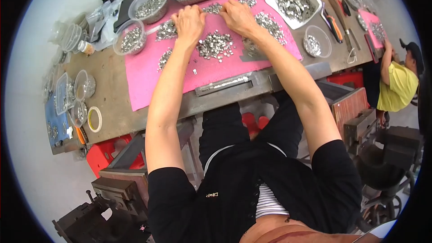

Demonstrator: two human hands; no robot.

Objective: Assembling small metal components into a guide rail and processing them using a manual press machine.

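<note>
Both hands, left hand (189,22) and right hand (238,16), press on small metal parts (215,45) upper centre (grip unclear); a careless sweep could scatter them off the pink mat (148,78).

Both arms are bare from the short black sleeves down to the left hand (189,21) and right hand (238,17). Black top over a striped shirt, black trousers; no gloves or rings visible.

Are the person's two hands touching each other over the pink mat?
Apart. The head view shows the left hand and right hand separated by a gap, with small metal parts on the pink mat visible between them.
</note>
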